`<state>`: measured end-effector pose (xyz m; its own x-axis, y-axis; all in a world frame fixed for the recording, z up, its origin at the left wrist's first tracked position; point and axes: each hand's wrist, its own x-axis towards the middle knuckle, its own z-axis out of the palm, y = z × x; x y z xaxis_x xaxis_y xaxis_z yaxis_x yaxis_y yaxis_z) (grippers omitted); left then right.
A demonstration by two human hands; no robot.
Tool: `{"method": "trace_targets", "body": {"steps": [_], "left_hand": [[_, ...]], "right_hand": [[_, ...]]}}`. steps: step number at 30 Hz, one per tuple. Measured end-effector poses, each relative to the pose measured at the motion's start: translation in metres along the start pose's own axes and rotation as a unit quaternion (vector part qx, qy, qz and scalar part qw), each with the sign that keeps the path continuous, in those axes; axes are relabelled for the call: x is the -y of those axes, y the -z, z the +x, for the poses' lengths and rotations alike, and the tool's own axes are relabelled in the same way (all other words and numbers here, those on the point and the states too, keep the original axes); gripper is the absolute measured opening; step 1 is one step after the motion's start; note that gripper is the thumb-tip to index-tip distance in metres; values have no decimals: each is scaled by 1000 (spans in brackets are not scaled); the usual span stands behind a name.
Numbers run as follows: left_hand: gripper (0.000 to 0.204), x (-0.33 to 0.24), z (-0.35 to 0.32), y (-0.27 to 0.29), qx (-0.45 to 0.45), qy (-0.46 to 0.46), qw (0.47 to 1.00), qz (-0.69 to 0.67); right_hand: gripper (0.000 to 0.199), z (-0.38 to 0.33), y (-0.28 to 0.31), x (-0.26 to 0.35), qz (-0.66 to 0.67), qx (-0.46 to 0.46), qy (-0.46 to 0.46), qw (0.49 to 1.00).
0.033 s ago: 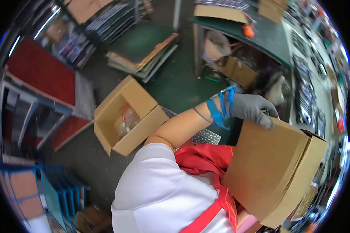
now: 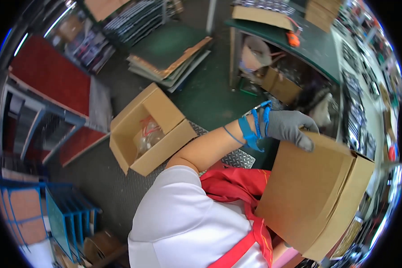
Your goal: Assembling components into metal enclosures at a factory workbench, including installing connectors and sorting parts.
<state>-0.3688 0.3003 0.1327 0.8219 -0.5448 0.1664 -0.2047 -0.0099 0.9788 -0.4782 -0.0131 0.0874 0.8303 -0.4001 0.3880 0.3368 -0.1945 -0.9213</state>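
We see a closed cardboard box (image 2: 315,196) held against the chest at lower right, tilted, its long axis running from upper left down to lower right. Our gloved left hand (image 2: 290,127) curls over its top edge, arm bent across. We cannot see the right hand.

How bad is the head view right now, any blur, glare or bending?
Head view: strong fisheye bending, black corners; bright glare along the right rim washes out detail; the cardboard box and gloved left hand are fairly sharp; the right hand is not visible; the open carton on the floor is clear.
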Motion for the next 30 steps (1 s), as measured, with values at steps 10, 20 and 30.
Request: {"method": "trace_targets", "body": {"steps": [10,20,30], "left_hand": [[78,66,-89,52,-207,81,970,-103],[66,151,-117,43,-180,171,930,-273],[54,158,-13,2,-34,334,852,-401]], "right_hand": [[71,19,-76,-21,-82,233,-38,968],[59,-24,-102,-130,-285,267,-2,921],[40,-23,1,-140,-309,150,-99,934]]}}
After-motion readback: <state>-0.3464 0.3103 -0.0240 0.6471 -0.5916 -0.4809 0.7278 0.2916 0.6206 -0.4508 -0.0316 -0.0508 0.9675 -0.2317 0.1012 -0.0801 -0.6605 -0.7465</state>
